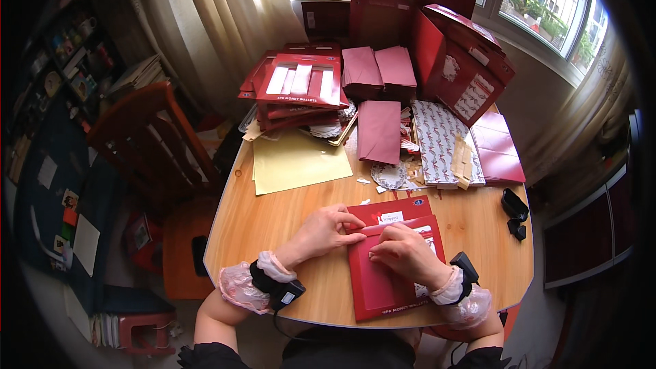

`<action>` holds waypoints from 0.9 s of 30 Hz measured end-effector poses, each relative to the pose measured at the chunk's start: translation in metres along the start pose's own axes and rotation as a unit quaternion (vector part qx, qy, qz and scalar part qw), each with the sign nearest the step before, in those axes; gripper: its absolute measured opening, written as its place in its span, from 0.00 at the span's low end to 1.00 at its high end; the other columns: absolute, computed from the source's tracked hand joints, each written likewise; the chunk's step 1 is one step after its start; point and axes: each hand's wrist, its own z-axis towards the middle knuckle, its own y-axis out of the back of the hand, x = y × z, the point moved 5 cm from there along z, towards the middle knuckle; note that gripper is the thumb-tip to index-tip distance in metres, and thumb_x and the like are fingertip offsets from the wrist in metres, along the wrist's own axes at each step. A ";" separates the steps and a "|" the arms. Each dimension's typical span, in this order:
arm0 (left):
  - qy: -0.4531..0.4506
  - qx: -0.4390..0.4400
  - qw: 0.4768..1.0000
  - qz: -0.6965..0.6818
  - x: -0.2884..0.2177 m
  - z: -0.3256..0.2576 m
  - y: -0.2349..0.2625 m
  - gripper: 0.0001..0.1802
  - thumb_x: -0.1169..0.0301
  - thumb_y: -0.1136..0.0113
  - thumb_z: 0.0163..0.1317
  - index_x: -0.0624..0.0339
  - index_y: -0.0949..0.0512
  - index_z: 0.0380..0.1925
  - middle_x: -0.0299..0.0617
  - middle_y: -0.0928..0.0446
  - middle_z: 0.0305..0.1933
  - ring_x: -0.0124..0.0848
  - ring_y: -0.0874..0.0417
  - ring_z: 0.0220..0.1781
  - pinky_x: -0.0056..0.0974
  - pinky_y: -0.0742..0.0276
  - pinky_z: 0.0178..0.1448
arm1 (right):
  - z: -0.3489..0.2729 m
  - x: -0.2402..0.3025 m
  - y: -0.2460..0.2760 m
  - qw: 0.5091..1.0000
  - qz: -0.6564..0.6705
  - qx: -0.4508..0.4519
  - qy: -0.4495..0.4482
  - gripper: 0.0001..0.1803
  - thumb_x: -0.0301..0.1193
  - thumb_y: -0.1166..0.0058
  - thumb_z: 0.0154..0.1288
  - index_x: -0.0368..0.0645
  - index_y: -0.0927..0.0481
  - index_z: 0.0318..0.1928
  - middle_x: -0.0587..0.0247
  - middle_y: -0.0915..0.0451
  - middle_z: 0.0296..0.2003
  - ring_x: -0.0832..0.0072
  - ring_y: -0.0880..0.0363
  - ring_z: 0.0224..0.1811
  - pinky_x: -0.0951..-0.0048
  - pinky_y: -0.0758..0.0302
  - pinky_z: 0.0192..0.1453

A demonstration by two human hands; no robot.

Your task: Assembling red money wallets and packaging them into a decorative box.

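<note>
A rounded table of pale varnished wood (287, 260) fills the middle of the view, set against a bay of windows (540, 7) with cream patterned curtains (219, 14) hanging at the left; a dark red wooden chair (147, 143) stands just beside the table's left edge, and cluttered shelves (61, 55) line the far left wall.

At the near edge lies a flat red card packet (383, 280), matt and rectangular, with a small white label near its top and a pale strip of print along its bottom edge; the left hand (324, 229) rests on its upper left corner, fingers pressed together and flat along a fold; the right hand (403, 253) sits on its middle, fingertips curled down and pinching the edge of the flap; both wrists carry black bands and crinkled clear plastic cuffs.

Farther back, a sheet of pale yellow paper (297, 160) lies flat; behind it rises a stack of red window-fronted packets (297, 85) with white strips showing; to its right stand piles of plain maroon envelopes (379, 72), with one larger maroon envelope (379, 130) lying in front; a white sheet with red patterning (437, 140) lies beside a glossy pink folder (499, 150); tall red gift bags (458, 61) crowd the far right corner; small black clips (514, 212) sit at the right edge.
</note>
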 end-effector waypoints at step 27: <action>0.004 0.000 1.000 -0.005 0.000 -0.001 0.000 0.14 0.59 0.26 0.58 0.51 0.11 0.42 0.34 0.24 0.31 0.24 0.26 0.28 0.31 0.28 0.34 | -0.005 0.007 -0.012 0.998 -0.053 -0.018 0.022 0.05 0.24 0.36 0.56 0.41 0.21 0.31 0.61 0.24 0.31 0.63 0.24 0.38 0.65 0.25 0.44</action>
